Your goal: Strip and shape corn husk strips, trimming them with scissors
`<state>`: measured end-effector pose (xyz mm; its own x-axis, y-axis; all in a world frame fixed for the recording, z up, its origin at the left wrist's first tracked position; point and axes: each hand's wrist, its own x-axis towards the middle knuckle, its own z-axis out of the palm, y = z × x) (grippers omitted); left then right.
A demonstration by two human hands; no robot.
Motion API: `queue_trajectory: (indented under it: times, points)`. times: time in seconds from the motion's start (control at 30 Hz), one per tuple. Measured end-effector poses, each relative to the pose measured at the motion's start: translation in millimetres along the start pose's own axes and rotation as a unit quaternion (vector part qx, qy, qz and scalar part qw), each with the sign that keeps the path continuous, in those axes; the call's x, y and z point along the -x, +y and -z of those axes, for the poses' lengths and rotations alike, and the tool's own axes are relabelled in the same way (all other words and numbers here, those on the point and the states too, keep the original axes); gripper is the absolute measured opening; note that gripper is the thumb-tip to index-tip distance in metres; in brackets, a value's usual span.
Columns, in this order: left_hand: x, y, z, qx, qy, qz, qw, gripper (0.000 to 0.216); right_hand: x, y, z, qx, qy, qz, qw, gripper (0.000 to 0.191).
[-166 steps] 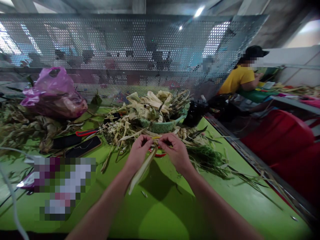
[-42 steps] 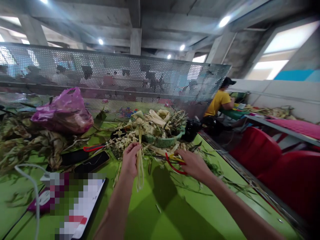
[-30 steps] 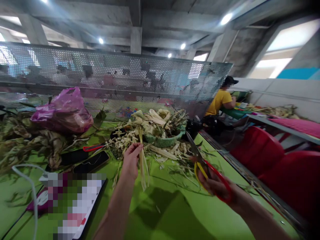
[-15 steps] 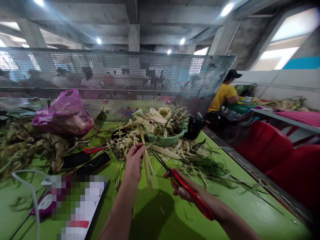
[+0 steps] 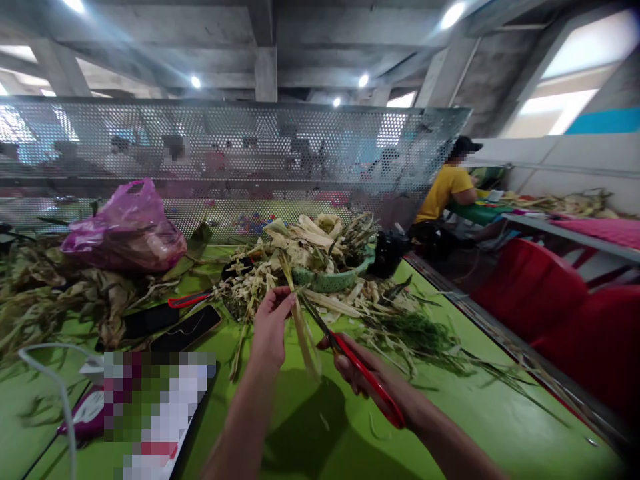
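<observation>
Over a lime-green bench (image 5: 500, 423), two bare hands meet near the middle. The left hand (image 5: 271, 323) pinches pale husk strips (image 5: 303, 337) between thumb and fingers; their upper ends point toward a heaped green basket (image 5: 333, 283), and their lower ends fan out below the grip. The right hand (image 5: 361, 370) is closed around red-handled scissors (image 5: 373, 385), blades angled up and leftward, tips just beside the strips; whether they touch is unclear. Dry scraps lie around the basket, with green shreds (image 5: 420, 332) to the right. Farther left sit a dark phone (image 5: 187, 330) and a purple plastic bag (image 5: 130, 230). At right, beyond the bench, a person wears yellow (image 5: 443, 193).
</observation>
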<state>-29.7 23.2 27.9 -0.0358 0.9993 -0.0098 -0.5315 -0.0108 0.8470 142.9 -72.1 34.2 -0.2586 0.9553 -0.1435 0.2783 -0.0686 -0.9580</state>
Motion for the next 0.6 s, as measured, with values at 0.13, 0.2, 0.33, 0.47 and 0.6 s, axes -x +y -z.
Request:
queue_trajectory:
  times: [0.13, 0.2, 0.33, 0.47, 0.6]
  points:
    - [-2.4, 1.2, 1.8, 0.013, 0.006, -0.003, 1.000, 0.026, 1.2, 1.4, -0.1, -0.009, -0.009, 0.002, 1.000, 0.047]
    - [-3.1, 2.0, 2.6, 0.016, 0.012, -0.007, 1.000, 0.027, 1.9, 2.6, 0.4, -0.014, -0.017, 0.008, 1.000, 0.046]
    - [-1.8, 2.6, 0.4, -0.006, -0.003, -0.009, 1.000, 0.025, 0.9, 4.6, 0.4, -0.030, -0.024, 0.011, 0.999, 0.046]
    - [0.3, 1.6, -2.9, -0.021, -0.006, -0.009, 1.000, 0.022, -0.9, 2.4, -1.3, -0.033, -0.021, 0.004, 0.999, 0.047]
    - [0.4, -1.3, -2.5, -0.044, -0.012, -0.018, 0.999, 0.022, -2.5, -1.6, -2.7, -0.045, -0.013, 0.008, 0.999, 0.048]
